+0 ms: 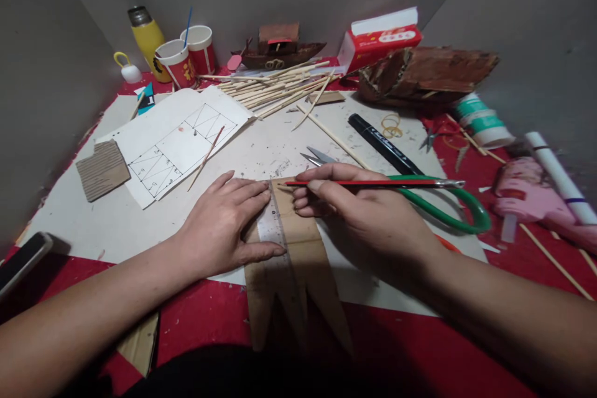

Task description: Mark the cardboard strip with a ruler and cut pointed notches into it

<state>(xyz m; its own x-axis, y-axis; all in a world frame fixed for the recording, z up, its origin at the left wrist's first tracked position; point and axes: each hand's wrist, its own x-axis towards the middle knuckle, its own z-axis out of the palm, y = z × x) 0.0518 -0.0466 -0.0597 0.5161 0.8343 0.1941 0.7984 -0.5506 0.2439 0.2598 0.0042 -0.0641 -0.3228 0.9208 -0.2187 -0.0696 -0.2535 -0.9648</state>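
My left hand (224,224) lies flat with fingers spread, pressing a clear ruler (280,239) onto a piece of cardboard (321,273) cut into pointed strips at its near end. The ruler runs lengthwise along the cardboard. In my right hand (354,205) is a slim red pencil (373,184), gripped between thumb and fingers, its tip over the cardboard's far end beside the ruler. Green-handled scissors (478,214) lie partly under my right hand, their blades pointing away to the left. Just beyond that hand rests a black marker (382,143).
A paper with a line drawing (191,143) and a corrugated cardboard piece (102,171) lie left. Wooden sticks (280,87), two model boats (280,46), paper cups (176,62) and a yellow bottle (149,43) are behind. A pink glue gun (532,189) sits right.
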